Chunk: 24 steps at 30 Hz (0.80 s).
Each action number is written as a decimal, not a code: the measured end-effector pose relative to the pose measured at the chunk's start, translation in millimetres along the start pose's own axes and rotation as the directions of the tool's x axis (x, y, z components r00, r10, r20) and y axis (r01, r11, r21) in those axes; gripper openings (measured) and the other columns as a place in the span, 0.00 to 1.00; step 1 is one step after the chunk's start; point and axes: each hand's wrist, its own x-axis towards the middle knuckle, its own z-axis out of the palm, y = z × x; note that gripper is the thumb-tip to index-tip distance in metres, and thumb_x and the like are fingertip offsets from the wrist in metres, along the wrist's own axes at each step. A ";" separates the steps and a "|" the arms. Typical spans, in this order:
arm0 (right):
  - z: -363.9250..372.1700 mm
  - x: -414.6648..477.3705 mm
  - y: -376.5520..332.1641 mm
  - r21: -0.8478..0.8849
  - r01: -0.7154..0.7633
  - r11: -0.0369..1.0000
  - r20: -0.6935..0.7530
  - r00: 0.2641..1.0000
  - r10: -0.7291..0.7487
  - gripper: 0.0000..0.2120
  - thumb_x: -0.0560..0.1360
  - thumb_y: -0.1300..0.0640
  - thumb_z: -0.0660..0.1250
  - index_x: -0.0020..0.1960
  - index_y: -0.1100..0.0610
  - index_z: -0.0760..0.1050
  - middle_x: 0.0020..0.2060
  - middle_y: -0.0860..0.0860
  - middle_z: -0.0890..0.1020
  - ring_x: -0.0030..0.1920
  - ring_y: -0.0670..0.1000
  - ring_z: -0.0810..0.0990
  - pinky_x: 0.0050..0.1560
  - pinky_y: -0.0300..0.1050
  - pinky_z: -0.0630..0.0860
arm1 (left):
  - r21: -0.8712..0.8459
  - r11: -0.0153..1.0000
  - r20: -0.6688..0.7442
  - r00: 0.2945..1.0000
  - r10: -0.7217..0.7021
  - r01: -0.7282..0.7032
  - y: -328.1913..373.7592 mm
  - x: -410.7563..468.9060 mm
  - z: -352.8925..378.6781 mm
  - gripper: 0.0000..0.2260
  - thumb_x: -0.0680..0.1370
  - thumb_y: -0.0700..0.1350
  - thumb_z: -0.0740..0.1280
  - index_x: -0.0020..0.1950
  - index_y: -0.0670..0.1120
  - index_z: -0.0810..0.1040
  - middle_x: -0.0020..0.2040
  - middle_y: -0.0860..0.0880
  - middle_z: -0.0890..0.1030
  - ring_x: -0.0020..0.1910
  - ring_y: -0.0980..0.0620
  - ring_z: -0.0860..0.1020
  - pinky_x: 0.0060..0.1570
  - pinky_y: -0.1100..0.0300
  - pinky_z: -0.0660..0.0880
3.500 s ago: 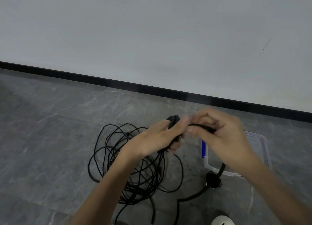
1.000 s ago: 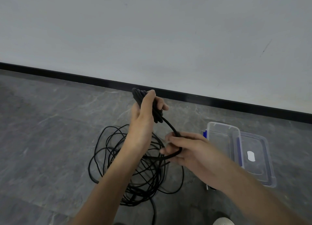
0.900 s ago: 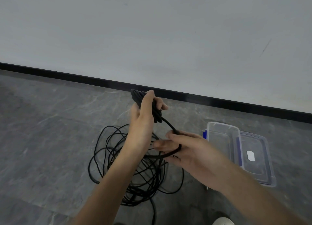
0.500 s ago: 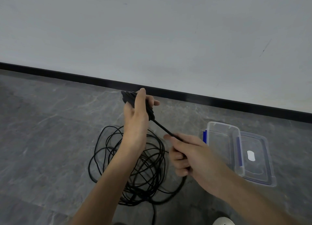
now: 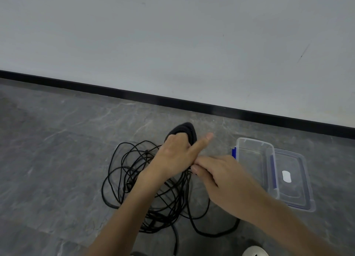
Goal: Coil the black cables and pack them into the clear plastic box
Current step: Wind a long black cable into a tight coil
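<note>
Black rubber cable is the thing to handle here, and it lies in two parts. A small finished coil [image 5: 187,131] sits in the left hand [image 5: 173,159], whose fingers are curled round it while the thumb sticks out free. The rest is a loose tangle [image 5: 134,180] on the grey floor [image 5: 57,159], under both forearms. One thicker strand [image 5: 211,235] runs from the coil down in a wide loop. The right hand [image 5: 222,178] has its fingertips drawn together at this strand, just below the left hand, and it seems to pinch it, though the contact is partly hidden.

The cable looks light and soft, but springy: loops probably open again if the grip loosens, so the coil should be held across all its turns. The thin loops of the tangle cross each other many times and may catch when pulled. It seems best to take the strand near the coil and let it slide through the fingers.

The clear box [image 5: 255,186] stands open to the right, apart from the cable, with its lid [image 5: 294,194] touching it on the far side. The box looks rather small, so the coil must be tight.
</note>
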 end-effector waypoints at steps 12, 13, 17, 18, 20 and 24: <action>-37.6 3.7 25.6 0.300 0.021 0.954 -0.179 0.983 0.034 0.08 0.67 0.50 0.73 0.43 0.52 0.80 0.36 0.43 0.84 0.40 0.45 0.83 0.44 0.43 0.78 | -0.213 0.969 0.508 0.861 0.002 0.123 20.1 -11.9 -3.2 0.41 0.77 0.70 0.40 0.47 0.34 0.75 0.33 0.43 0.72 0.30 0.52 0.72 0.41 0.62 0.73; -40.8 3.8 27.4 0.312 0.012 0.950 -0.153 0.987 0.038 0.06 0.68 0.53 0.73 0.43 0.51 0.80 0.37 0.42 0.84 0.41 0.45 0.83 0.46 0.43 0.79 | -0.241 0.961 0.530 0.848 0.015 0.134 19.0 -11.9 -3.9 0.43 0.76 0.71 0.42 0.54 0.34 0.75 0.35 0.41 0.72 0.30 0.52 0.72 0.38 0.63 0.72; -49.1 4.5 35.1 0.329 0.022 0.944 -0.189 0.981 0.043 0.07 0.68 0.46 0.73 0.43 0.48 0.81 0.39 0.45 0.84 0.41 0.51 0.83 0.45 0.57 0.79 | -0.322 0.935 0.583 0.809 0.072 0.150 23.1 -15.8 -6.2 0.28 0.78 0.65 0.56 0.47 0.39 0.74 0.26 0.53 0.69 0.26 0.56 0.70 0.33 0.66 0.70; -50.1 4.6 36.3 0.321 0.031 0.947 -0.218 0.975 0.042 0.09 0.67 0.43 0.72 0.41 0.48 0.81 0.37 0.47 0.84 0.39 0.52 0.83 0.43 0.59 0.79 | -0.346 0.924 0.595 0.799 0.083 0.162 25.6 -16.9 -6.9 0.22 0.79 0.60 0.59 0.45 0.41 0.74 0.25 0.54 0.68 0.25 0.56 0.69 0.31 0.66 0.70; -51.6 4.5 37.8 0.326 0.040 0.945 -0.259 0.965 0.049 0.11 0.65 0.40 0.71 0.40 0.47 0.82 0.35 0.47 0.84 0.37 0.52 0.82 0.41 0.58 0.78 | -0.392 0.895 0.623 0.778 0.087 0.214 28.0 -18.8 -7.0 0.17 0.79 0.56 0.61 0.43 0.42 0.74 0.24 0.54 0.66 0.24 0.56 0.67 0.30 0.66 0.69; -52.1 4.9 38.0 0.362 0.029 0.932 -0.284 0.956 0.080 0.09 0.64 0.42 0.71 0.39 0.46 0.83 0.34 0.44 0.84 0.35 0.47 0.82 0.39 0.50 0.78 | -0.461 0.840 0.665 0.738 0.113 0.287 30.6 -20.0 -6.6 0.15 0.78 0.53 0.58 0.40 0.43 0.72 0.22 0.55 0.66 0.21 0.56 0.65 0.27 0.66 0.66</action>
